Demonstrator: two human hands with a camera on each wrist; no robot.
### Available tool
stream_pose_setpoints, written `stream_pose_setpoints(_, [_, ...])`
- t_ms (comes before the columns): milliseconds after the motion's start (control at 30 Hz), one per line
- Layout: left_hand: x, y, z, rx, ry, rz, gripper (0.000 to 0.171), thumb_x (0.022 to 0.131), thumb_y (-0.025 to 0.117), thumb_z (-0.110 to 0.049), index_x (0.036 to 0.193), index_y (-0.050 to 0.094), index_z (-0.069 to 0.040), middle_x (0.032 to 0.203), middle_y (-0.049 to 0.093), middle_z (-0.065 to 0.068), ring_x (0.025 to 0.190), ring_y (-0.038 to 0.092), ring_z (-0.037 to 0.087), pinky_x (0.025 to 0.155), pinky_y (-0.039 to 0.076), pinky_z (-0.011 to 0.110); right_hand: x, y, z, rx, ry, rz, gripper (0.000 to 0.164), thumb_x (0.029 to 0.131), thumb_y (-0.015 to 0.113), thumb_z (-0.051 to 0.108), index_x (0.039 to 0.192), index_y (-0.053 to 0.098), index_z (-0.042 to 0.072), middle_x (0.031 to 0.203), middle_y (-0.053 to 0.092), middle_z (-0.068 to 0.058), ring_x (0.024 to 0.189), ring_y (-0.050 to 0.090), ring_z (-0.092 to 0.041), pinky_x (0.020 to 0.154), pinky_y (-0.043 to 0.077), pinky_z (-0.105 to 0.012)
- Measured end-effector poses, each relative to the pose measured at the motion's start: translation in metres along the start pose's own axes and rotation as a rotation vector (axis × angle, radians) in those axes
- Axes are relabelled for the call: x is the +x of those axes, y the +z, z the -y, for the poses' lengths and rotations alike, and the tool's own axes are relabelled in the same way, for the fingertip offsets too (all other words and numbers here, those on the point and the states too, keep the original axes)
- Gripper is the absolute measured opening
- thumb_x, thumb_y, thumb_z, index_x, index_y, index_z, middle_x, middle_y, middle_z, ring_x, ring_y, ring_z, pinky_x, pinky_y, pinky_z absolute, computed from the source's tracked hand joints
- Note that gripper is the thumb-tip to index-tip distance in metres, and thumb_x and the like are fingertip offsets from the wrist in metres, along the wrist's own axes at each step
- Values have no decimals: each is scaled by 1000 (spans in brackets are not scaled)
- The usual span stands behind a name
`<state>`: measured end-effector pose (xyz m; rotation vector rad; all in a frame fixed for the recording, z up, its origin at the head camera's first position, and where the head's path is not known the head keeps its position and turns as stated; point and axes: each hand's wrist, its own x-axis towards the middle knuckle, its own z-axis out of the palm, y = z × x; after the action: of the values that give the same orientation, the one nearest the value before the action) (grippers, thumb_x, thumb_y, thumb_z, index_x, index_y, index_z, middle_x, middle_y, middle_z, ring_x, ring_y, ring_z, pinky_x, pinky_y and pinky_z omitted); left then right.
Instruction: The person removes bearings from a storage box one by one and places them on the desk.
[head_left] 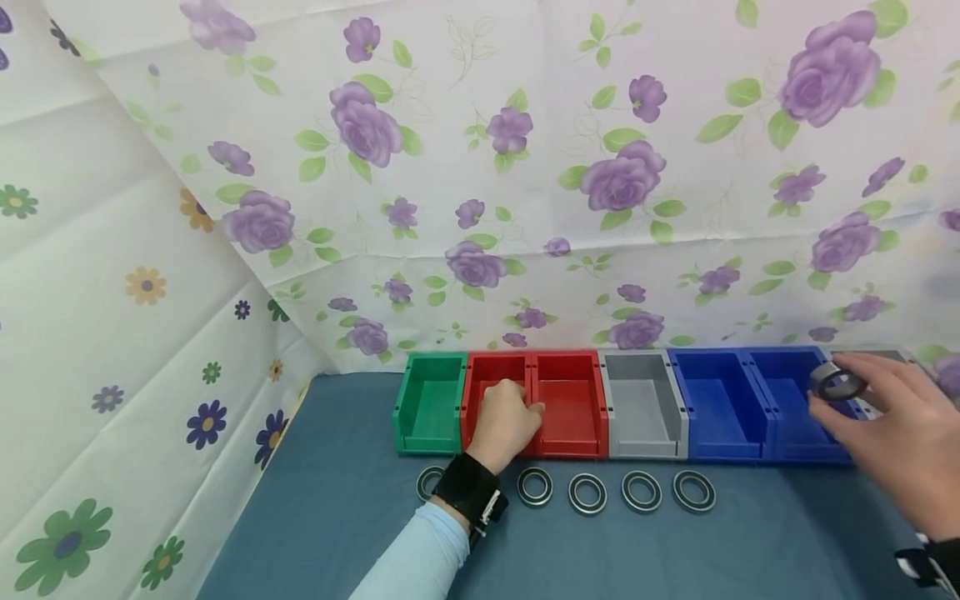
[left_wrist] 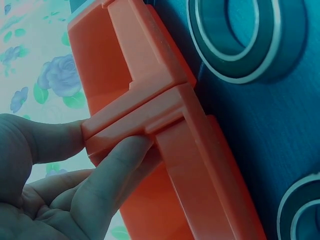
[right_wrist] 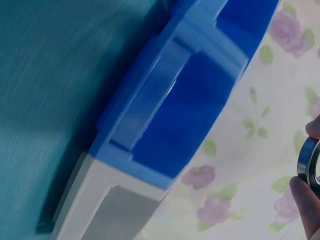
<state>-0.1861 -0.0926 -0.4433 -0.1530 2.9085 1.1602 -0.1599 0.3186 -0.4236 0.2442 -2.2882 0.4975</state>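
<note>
My left hand [head_left: 504,421] is at the two red bins, the left red bin [head_left: 480,368] and the right red bin [head_left: 577,408]. In the left wrist view its thumb and a finger pinch the adjoining side walls [left_wrist: 120,120] where these bins meet. Raised over the right end of the row, my right hand [head_left: 903,425] holds a ball bearing [head_left: 822,375] between thumb and fingertips. That bearing [right_wrist: 303,161] shows only partly at the right edge of the right wrist view. In front of the bins, several bearings [head_left: 693,509] lie flat in a line; my left wrist partly covers the leftmost.
A green bin [head_left: 433,404] stands left of the red ones. To their right are a grey bin [head_left: 645,408], two blue bins [head_left: 712,408] and another grey bin [right_wrist: 122,212]. A flowered cloth [head_left: 420,275] hangs behind, over a blue-grey tabletop [head_left: 322,500].
</note>
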Motion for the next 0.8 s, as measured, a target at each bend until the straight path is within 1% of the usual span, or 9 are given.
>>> stream_pose_setpoints(100, [0,-1,0,-6,-4,1,31,81,71,-27,103,66,-5,70,59,-4,61,55,10,57,50,24,-3,-2,8,-11,-19,15,71,62,80,6,128,55,9,124,52,-16,106,51,-35,96,33,-19])
stream_pose_setpoints(200, [-1,-1,-1,-4,-3,-1,32,81,72,-27,103,66,-5,70,60,-4,61,55,10,58,50,24,-7,-2,13,24,-74,17,60,72,76,24,126,56,7,122,52,-19,103,52,-35,90,25,-7])
stream_pose_setpoints(300, [-1,-1,-1,0,2,-3,31,81,72,-27,103,66,-5,70,60,-4,62,55,10,58,50,25,-12,-1,17,48,-118,41,61,82,60,50,124,57,6,119,53,-19,100,53,-33,86,24,-4])
stream_pose_setpoints(400, [-1,-1,-1,5,7,-6,32,81,72,-27,103,67,-5,71,60,-4,62,55,10,59,51,25,-18,2,20,56,-147,69,72,83,45,66,122,59,7,116,55,-17,96,54,-31,84,24,-3])
stream_pose_setpoints(533, [0,-1,-1,5,16,-3,30,81,72,-27,101,67,-5,69,59,-4,61,55,9,59,51,25,-28,7,22,72,-177,81,75,83,42,70,120,60,8,113,57,-17,94,55,-34,88,23,-4])
stream_pose_setpoints(633, [0,-1,-1,4,20,0,27,82,71,-26,98,67,-6,67,58,-5,60,55,8,59,51,25,-35,10,23,80,-180,114,69,76,62,62,121,60,9,112,58,-15,93,56,-33,86,25,-4])
stream_pose_setpoints(700, [0,-1,-1,4,21,-1,25,82,71,-26,96,67,-7,66,58,-6,59,55,8,59,51,25,-39,12,26,84,-190,140,65,70,72,51,120,60,10,110,59,-12,88,58,-27,82,30,-3])
stream_pose_setpoints(767, [0,-1,-1,3,21,-3,25,82,71,-26,96,67,-7,65,57,-6,59,55,8,59,51,25,-43,14,27,101,-200,164,63,65,78,37,120,61,10,110,59,-10,85,59,-23,76,34,-3])
stream_pose_setpoints(800, [0,-1,-1,2,19,-3,25,81,71,-26,96,67,-6,65,57,-6,59,55,8,59,51,25,-46,16,28,110,-208,169,64,63,79,35,119,61,10,109,60,-9,84,59,-22,76,34,-4])
